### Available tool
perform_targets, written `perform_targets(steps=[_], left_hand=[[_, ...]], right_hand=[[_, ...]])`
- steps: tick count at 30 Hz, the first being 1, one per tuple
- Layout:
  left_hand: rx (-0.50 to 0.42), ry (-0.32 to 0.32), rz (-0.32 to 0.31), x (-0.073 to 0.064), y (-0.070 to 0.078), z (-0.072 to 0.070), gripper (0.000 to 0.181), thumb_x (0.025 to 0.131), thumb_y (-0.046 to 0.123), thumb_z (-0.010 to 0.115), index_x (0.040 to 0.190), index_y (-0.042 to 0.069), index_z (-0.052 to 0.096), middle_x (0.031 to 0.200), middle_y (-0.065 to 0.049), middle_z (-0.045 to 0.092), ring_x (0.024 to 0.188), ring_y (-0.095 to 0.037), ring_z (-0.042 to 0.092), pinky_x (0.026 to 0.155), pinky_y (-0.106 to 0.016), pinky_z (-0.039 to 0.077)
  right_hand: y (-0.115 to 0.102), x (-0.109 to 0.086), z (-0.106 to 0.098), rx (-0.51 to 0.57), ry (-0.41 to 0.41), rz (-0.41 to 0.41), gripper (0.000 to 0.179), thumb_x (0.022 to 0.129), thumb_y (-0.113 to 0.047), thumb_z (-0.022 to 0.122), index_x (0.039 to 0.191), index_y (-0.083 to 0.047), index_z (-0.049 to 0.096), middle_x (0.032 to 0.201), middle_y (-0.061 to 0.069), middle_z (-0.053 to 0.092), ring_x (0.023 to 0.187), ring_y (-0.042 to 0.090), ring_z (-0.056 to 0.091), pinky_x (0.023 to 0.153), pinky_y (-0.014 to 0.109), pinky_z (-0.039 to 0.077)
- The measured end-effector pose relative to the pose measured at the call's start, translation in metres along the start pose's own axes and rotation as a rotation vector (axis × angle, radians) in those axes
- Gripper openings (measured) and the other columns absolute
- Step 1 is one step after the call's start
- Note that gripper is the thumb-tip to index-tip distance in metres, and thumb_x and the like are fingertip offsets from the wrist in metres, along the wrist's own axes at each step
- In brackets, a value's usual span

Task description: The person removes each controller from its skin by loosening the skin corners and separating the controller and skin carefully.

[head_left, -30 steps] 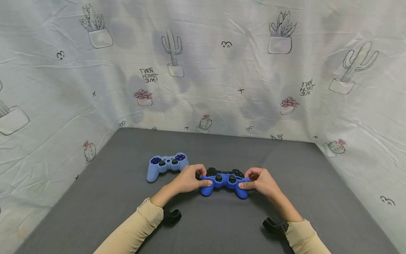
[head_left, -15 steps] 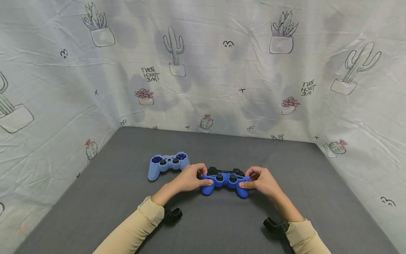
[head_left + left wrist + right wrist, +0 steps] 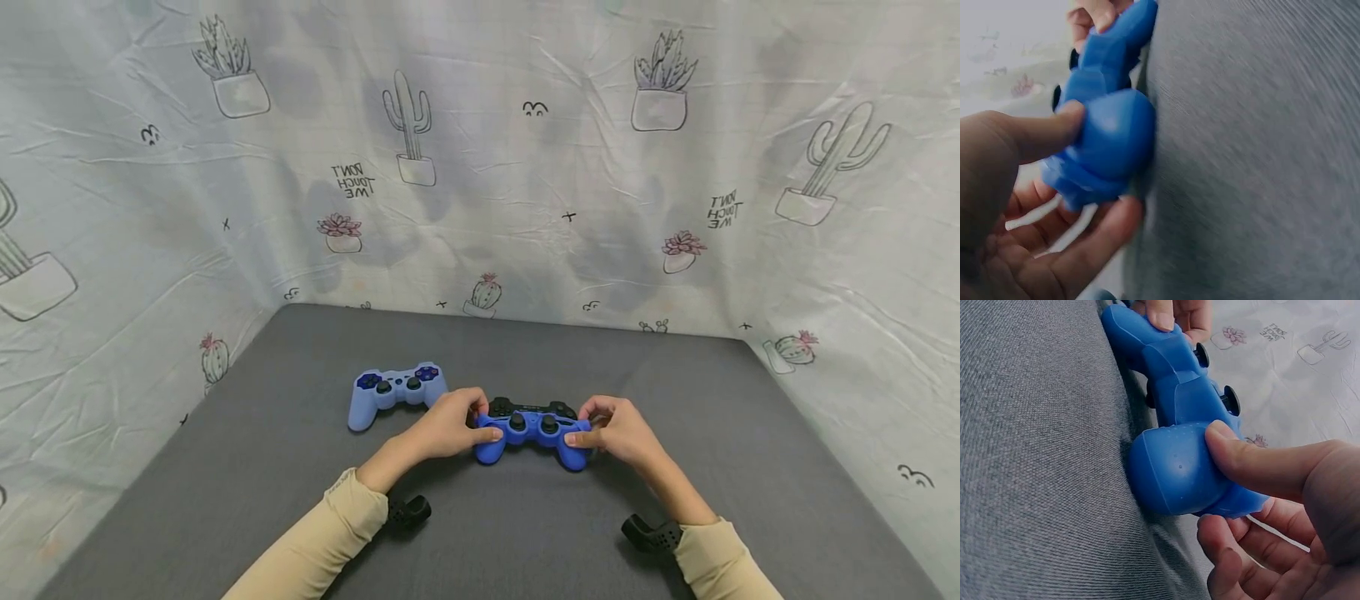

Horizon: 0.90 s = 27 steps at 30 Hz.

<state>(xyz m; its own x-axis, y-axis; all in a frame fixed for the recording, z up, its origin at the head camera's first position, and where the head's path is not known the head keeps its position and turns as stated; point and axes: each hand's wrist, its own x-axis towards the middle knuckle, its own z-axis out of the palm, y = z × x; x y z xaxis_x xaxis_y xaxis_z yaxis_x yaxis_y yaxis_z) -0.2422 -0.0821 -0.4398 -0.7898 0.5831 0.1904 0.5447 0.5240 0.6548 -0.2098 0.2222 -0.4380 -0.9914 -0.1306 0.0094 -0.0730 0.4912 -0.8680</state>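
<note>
A black game controller (image 3: 528, 406) lies in front of me, with a bright blue cover (image 3: 491, 451) over its grips and middle. Two black thumbsticks (image 3: 1231, 400) stick up through the blue. My left hand (image 3: 448, 422) pinches the left end, its thumb (image 3: 1054, 128) on the blue grip and fingers curled at the far edge. On the right end, my right hand (image 3: 617, 427) does the same, its thumb (image 3: 1254, 459) pressed on the top face. In both wrist views the blue grips sit right at the grey surface. The black far edge shows uncovered in the head view.
A light blue game controller (image 3: 363, 410) with dark blue buttons lies to the left, partly behind my left hand. The grey tabletop (image 3: 480, 533) meets a pale curtain (image 3: 495, 117) printed with cacti at the back and sides. Black straps (image 3: 651, 533) circle both wrists.
Both hands keep their hold on the blue-covered controller, nearly still. The whole view shifts slightly; the light blue controller stays in place.
</note>
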Motion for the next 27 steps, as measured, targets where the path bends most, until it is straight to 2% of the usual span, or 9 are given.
perform_targets(steps=[5, 10, 13, 17, 22, 27], left_hand=[[0.076, 0.009, 0.009, -0.002, 0.009, -0.003, 0.032, 0.087, 0.032, 0.078, 0.095, 0.012, 0.054, 0.089, 0.000, 0.050, 0.077, -0.014, 0.049, 0.067, -0.032, 0.043], [0.113, -0.006, -0.013, -0.005, 0.015, -0.003, 0.039, 0.089, 0.032, 0.075, 0.115, 0.009, 0.057, 0.111, -0.002, 0.055, 0.102, -0.019, 0.056, 0.085, -0.037, 0.048], [0.147, -0.025, 0.006, -0.008, 0.018, -0.003, 0.046, 0.091, 0.032, 0.073, 0.127, 0.007, 0.057, 0.125, -0.007, 0.055, 0.117, -0.024, 0.053, 0.095, -0.042, 0.045], [0.197, -0.052, 0.028, -0.011, 0.022, -0.003, 0.053, 0.091, 0.034, 0.072, 0.134, 0.008, 0.057, 0.139, -0.009, 0.050, 0.130, -0.029, 0.043, 0.103, -0.047, 0.037], [0.242, -0.088, 0.066, -0.001, 0.026, 0.002, 0.055, 0.092, 0.041, 0.069, 0.137, 0.010, 0.058, 0.143, -0.005, 0.049, 0.133, -0.027, 0.040, 0.106, -0.045, 0.035], [0.225, -0.077, 0.115, 0.010, 0.028, 0.010, 0.049, 0.093, 0.042, 0.068, 0.131, 0.010, 0.064, 0.136, 0.000, 0.056, 0.128, -0.022, 0.046, 0.105, -0.040, 0.036]], right_hand=[[-0.001, 0.000, 0.001, -0.013, -0.001, 0.002, 0.036, 0.070, -0.018, 0.091, 0.087, -0.004, 0.063, 0.072, 0.005, 0.058, 0.058, 0.019, 0.051, 0.052, 0.036, 0.046], [-0.002, -0.001, 0.003, -0.020, 0.006, 0.009, 0.036, 0.070, -0.018, 0.091, 0.087, -0.005, 0.063, 0.072, 0.005, 0.059, 0.058, 0.019, 0.052, 0.052, 0.036, 0.046], [-0.002, -0.002, 0.006, -0.022, 0.001, 0.019, 0.036, 0.070, -0.018, 0.091, 0.087, -0.005, 0.062, 0.071, 0.005, 0.058, 0.056, 0.018, 0.050, 0.051, 0.035, 0.045], [-0.003, -0.001, 0.011, -0.004, -0.017, 0.017, 0.036, 0.071, -0.019, 0.091, 0.089, -0.005, 0.063, 0.069, 0.005, 0.057, 0.055, 0.018, 0.049, 0.051, 0.036, 0.045], [-0.004, -0.001, 0.008, -0.004, 0.006, 0.031, 0.036, 0.070, -0.019, 0.091, 0.088, -0.005, 0.063, 0.070, 0.005, 0.058, 0.056, 0.019, 0.051, 0.053, 0.038, 0.047], [-0.004, -0.004, 0.003, -0.021, 0.008, 0.030, 0.036, 0.071, -0.018, 0.091, 0.088, -0.004, 0.062, 0.072, 0.007, 0.058, 0.056, 0.019, 0.051, 0.053, 0.038, 0.047]])
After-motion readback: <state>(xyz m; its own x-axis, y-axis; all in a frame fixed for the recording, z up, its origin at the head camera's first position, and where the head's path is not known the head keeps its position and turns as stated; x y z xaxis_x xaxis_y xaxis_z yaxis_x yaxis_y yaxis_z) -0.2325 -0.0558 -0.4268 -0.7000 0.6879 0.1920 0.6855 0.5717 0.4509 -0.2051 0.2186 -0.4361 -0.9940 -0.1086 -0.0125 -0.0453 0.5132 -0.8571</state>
